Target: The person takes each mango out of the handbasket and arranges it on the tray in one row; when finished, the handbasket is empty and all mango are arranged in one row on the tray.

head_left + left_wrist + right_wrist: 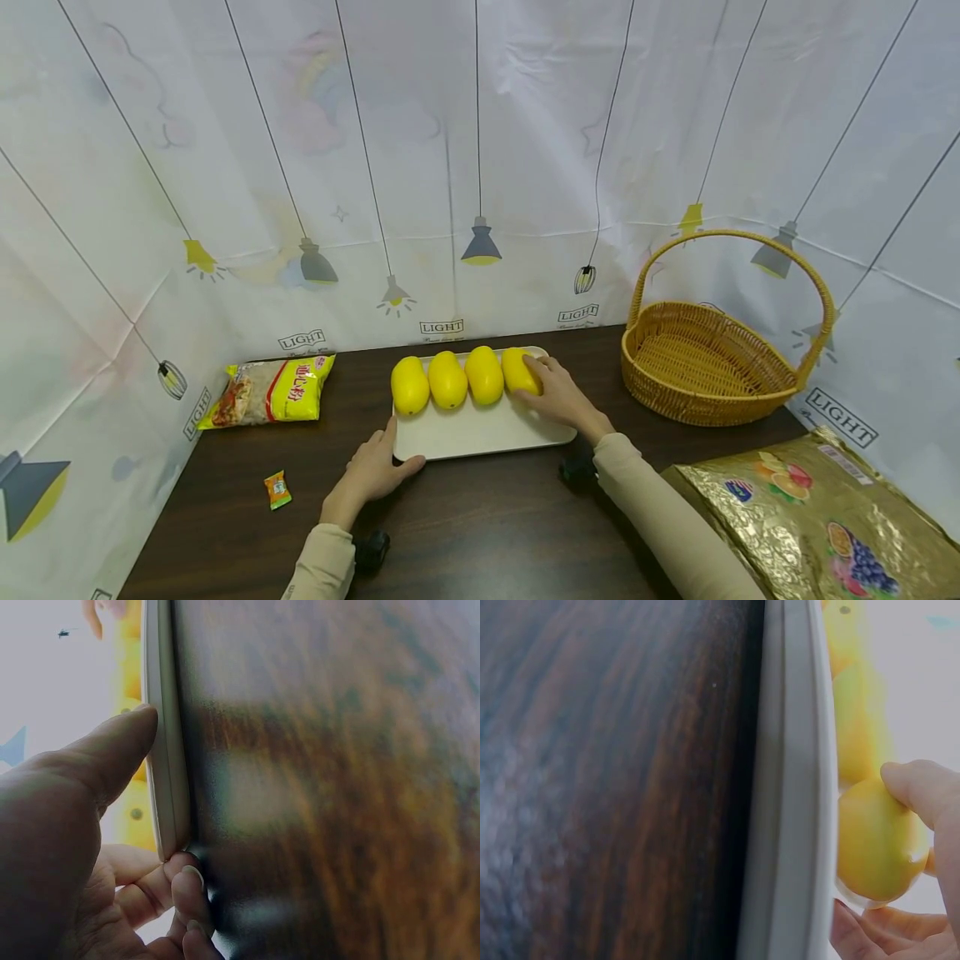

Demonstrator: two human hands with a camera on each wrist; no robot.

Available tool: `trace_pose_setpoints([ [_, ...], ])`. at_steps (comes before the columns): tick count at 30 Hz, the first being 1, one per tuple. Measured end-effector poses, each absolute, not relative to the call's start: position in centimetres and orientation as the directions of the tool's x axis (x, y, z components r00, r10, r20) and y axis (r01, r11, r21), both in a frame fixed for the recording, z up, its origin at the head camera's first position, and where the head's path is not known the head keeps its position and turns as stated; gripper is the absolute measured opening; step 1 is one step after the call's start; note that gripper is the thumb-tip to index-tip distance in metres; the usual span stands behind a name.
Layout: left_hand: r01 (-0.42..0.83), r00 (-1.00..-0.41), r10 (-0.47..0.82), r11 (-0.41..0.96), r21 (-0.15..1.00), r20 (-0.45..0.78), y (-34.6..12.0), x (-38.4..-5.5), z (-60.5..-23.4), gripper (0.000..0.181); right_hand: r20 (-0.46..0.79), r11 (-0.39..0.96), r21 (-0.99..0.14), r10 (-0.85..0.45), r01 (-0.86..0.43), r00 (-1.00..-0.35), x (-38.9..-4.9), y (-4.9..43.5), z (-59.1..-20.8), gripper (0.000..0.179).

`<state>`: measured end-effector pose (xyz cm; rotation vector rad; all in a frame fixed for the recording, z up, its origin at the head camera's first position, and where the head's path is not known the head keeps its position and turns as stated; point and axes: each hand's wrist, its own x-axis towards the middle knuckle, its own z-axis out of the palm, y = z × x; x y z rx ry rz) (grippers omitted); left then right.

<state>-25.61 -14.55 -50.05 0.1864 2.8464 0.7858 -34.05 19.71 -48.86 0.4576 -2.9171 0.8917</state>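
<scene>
A white tray (480, 433) lies on the dark table with several yellow mangoes (447, 380) in a row along its far side. At the tray's near left corner is my left hand (372, 467); in the left wrist view its thumb lies against the rim and its curled fingers grip the corner. My right hand (558, 393) holds the rightmost mango (519, 372) on the tray. The right wrist view has the thumb on top of this mango (877, 840), with other fingers around its far side and below.
A wicker basket (633, 375) with a tall handle stands at the back right. In front of it lies a large gold foil bag (817, 508). On the left are a yellow food packet (273, 392) and a small orange-green wrapped sweet (277, 490). A printed curtain (525, 167) borders the table.
</scene>
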Motion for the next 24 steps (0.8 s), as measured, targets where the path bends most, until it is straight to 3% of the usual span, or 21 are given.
trace_pose_setpoints([
  [24, 0.081, -0.975, 0.177, 0.848, 0.525, -0.136, -14.68, -25.57, -49.9, 0.095, 0.135, 0.787, -0.55, -0.247, -0.28, -0.96, -33.78, 19.42, -48.66, 0.079],
])
